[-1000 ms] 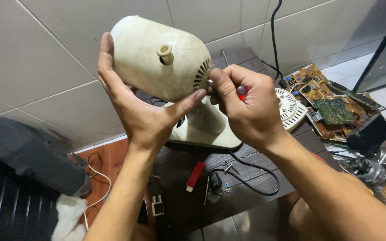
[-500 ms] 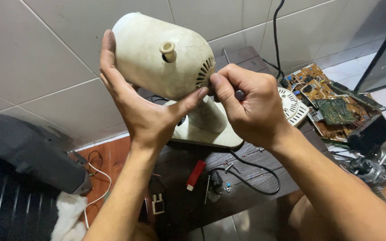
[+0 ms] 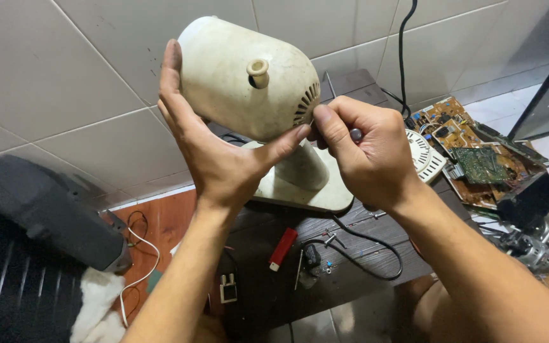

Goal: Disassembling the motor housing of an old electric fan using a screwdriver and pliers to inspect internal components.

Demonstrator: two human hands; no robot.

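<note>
Head view, looking down past two bare forearms. Centre top of frame: cream fan motor housing (image 3: 243,76), rounded, with a small knob (image 3: 258,72) on its side and a row of vent slots at its right edge, standing on a cream neck and base (image 3: 300,184) over a dark wooden bench (image 3: 351,279). Left hand (image 3: 214,152) spread wide around the housing, fingers up its left side, thumb pressed under the vents. Right hand (image 3: 366,152) closed tight on a tool (image 3: 356,134), only a dark rounded end showing between the fingers; tip hidden at the vent edge, kind of tool not clear.

No packages or signs readable. Right of frame: white round slotted dial plate (image 3: 424,152), then a heap of brown and green circuit boards (image 3: 471,149), a black box (image 3: 528,200) below them. Lower centre: red lighter-shaped piece (image 3: 283,248), flat on the bench, near a black cord (image 3: 363,254) looping from the base, small screws and bits beside it. Lower left: dark grey bulky case (image 3: 46,216), white cloth (image 3: 96,305), white wire (image 3: 138,267) on a reddish-brown board (image 3: 166,222). Pale tiled wall (image 3: 65,95) behind, black cable (image 3: 403,51) hanging down at upper right. Both forearms across the bench, covering its middle.
</note>
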